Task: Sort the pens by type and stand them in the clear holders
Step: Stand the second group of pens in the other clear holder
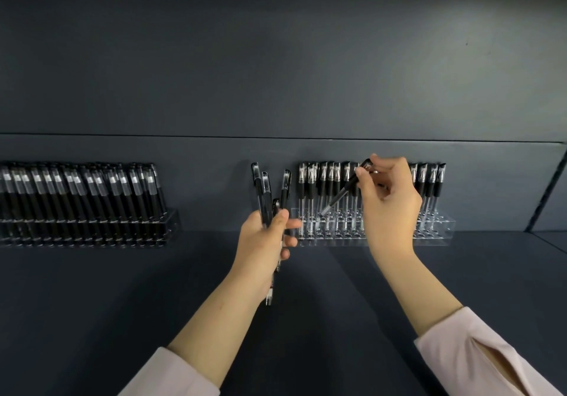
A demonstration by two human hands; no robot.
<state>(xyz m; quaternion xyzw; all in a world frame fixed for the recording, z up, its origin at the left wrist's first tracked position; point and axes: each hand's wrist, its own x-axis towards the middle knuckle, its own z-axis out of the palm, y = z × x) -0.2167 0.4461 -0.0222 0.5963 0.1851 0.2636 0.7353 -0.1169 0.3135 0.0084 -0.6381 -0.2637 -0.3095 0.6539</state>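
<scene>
The right hand (pixel 389 202) pinches 1 pen (pixel 343 193) near its capped end, fingers curled round it. The pen slants down-left, its lower end just above the holes of the right holder (pixel 435 236) at centre-right of the frame. The left hand (pixel 264 242), left of that holder, grips a bundle of pens (pixel 267 193) held upright; 4 caps show.

These pens look light, stiff and smooth, so a fingertip pinch high on the barrel should steer the free end into a hole; the bundle could slip if that grip loosens.

There are 2 clear holders on the table (pixel 306 319). The left holder (pixel 171 220), at far left, is packed too densely to count. The right holder shows about 8 standing pens left of the hand and 4 to its right; any behind the hand are hidden.
</scene>
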